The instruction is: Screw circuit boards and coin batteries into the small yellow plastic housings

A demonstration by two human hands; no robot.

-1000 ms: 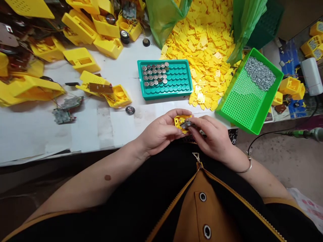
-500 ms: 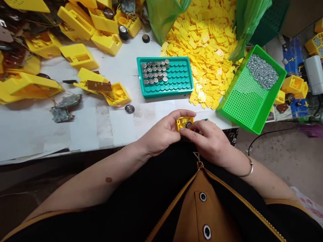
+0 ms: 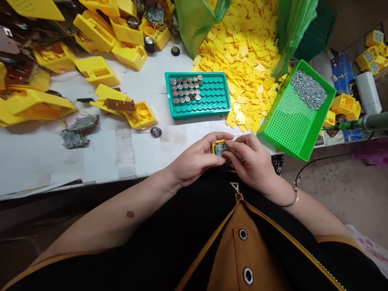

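Observation:
Near the table's front edge, my left hand point(image 3: 197, 161) grips a small yellow plastic housing point(image 3: 214, 144), thumb on the near side and fingers along the far side. A circuit board point(image 3: 220, 150) lies over the housing's open face. My right hand point(image 3: 254, 161) pinches the right side of the board, with thumb and forefinger closed on it. The right fingers cover part of the board, so whether it is fully seated cannot be seen. Beyond my hands stands a teal tray point(image 3: 200, 115) partly filled with rows of button cells point(image 3: 184, 87).
A heap of yellow plastic pieces point(image 3: 242, 64) spills from a green bag point(image 3: 194, 24). To the right is a green basket point(image 3: 287, 133) of small metal screws point(image 3: 309, 89), beside a screwdriver tool point(image 3: 366, 122). Yellow housings point(image 3: 97, 70), loose boards point(image 3: 75, 137) and a small speaker point(image 3: 155, 132) lie left.
The circuit board now covers the housing's inside, where a round speaker showed before. My right hand has shifted up to the board's edge. The camera view has moved slightly.

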